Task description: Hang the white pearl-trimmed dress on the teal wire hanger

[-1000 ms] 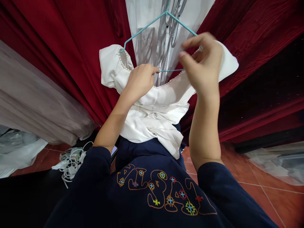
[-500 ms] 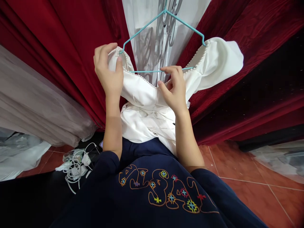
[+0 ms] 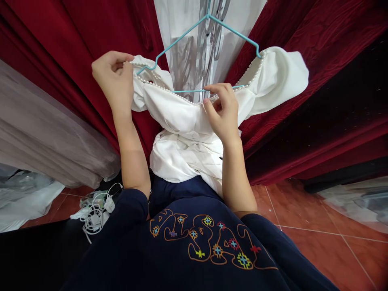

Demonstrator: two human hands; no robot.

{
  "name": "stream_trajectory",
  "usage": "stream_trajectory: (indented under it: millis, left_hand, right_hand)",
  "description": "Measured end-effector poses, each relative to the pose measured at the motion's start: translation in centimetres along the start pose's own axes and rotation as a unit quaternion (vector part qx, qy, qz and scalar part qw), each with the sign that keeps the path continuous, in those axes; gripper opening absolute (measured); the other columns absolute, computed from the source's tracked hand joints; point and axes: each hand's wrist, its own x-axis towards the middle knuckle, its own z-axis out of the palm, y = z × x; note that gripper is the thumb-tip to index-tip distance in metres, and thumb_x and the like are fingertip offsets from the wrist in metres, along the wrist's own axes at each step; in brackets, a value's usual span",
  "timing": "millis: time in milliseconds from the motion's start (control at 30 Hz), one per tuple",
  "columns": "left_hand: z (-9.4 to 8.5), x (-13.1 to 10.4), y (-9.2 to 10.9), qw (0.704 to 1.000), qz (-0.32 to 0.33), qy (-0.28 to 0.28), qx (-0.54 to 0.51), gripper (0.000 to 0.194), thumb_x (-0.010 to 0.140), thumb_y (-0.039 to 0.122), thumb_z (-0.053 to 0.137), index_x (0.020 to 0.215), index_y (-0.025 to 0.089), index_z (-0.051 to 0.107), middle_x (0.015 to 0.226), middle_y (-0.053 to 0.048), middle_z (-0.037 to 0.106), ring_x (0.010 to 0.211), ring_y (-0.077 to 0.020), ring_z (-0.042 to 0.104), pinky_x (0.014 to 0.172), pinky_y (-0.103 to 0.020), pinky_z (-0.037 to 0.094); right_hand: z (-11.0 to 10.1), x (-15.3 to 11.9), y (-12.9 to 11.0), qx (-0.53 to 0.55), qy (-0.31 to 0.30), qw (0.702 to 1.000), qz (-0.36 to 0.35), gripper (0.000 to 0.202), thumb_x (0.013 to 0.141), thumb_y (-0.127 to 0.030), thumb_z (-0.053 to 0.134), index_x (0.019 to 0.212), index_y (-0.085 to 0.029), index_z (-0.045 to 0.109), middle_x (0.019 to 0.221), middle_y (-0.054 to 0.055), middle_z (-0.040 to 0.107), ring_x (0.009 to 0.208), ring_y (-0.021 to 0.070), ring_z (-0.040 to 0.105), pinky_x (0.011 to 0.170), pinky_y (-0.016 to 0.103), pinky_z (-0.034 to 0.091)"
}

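Note:
A white dress [image 3: 178,115] with a beaded neckline hangs on a thin turquoise hanger [image 3: 182,40]. My left hand [image 3: 117,79] pinches the beaded edge of the dress's left shoulder, stretched out past the hanger's left end. At the middle of the neckline, my right hand [image 3: 223,109] grips the beaded edge between thumb and fingers, beside the hanger's lower bar. The right puffy sleeve [image 3: 281,79] hangs free from the hanger's other end. Lower down, the dress's skirt is bunched against my dark shirt.
Red curtains [image 3: 100,36] flank a pale panel with silver metalwork [image 3: 209,44]. Sheer grey fabric [image 3: 45,121] hangs at the left. White cables [image 3: 93,218] lie on a black surface at lower left. Red floor tiles [image 3: 315,210] show at the right.
My left hand has moved left and turned, pulling the dress's left shoulder outward along the hanger. My right hand stays at the neckline's middle.

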Motion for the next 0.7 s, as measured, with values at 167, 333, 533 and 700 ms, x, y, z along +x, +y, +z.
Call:
stream_trajectory:
  millis: [167, 333, 533, 700]
  left_hand:
    - [1.2, -4.3, -3.2, 0.984, -0.153, 0.093, 0.008, 0.012, 0.111, 0.029, 0.065, 0.107, 0.018, 0.063, 0.102, 0.007, 0.074, 0.108, -0.0126, 0.068, 0.102, -0.041, 0.057]
    - [3.4, -9.9, -5.0, 0.970, -0.220, 0.087, -0.050, 0.006, 0.102, 0.012, 0.063, 0.103, 0.016, 0.066, 0.092, 0.003, 0.071, 0.091, -0.0118, 0.070, 0.090, -0.035, 0.061]
    - [1.6, -10.4, -3.2, 0.976, -0.105, 0.069, -0.176, 0.004, 0.092, 0.015, 0.076, 0.091, 0.019, 0.076, 0.088, -0.001, 0.075, 0.085, -0.0156, 0.073, 0.078, -0.033, 0.059]
    - [3.3, -10.6, 2.0, 0.970, 0.030, 0.002, -0.243, 0.005, 0.098, 0.021, 0.078, 0.103, 0.023, 0.078, 0.105, -0.003, 0.076, 0.105, -0.0213, 0.075, 0.098, -0.035, 0.060]
  right_hand:
    - [1.2, 0.6, 0.6, 0.020, 0.041, 0.999, -0.001, 0.026, 0.107, -0.045, 0.054, 0.120, -0.031, 0.071, 0.123, 0.007, 0.064, 0.095, 0.0202, 0.063, 0.087, 0.043, 0.060]
    - [1.6, 1.7, 2.3, 0.010, 0.093, 0.996, -0.002, 0.030, 0.104, -0.054, 0.063, 0.102, -0.027, 0.075, 0.106, 0.007, 0.066, 0.096, 0.0222, 0.063, 0.088, 0.043, 0.059]
    - [1.8, 2.0, 2.8, 0.013, 0.085, 0.996, -0.010, 0.042, 0.102, -0.066, 0.062, 0.101, -0.027, 0.075, 0.100, 0.007, 0.066, 0.090, 0.0214, 0.061, 0.082, 0.040, 0.056]
    - [2.2, 1.7, 2.2, 0.007, 0.100, 0.995, -0.004, 0.046, 0.101, -0.070, 0.060, 0.099, -0.027, 0.075, 0.099, 0.007, 0.066, 0.085, 0.0192, 0.058, 0.075, 0.037, 0.054]
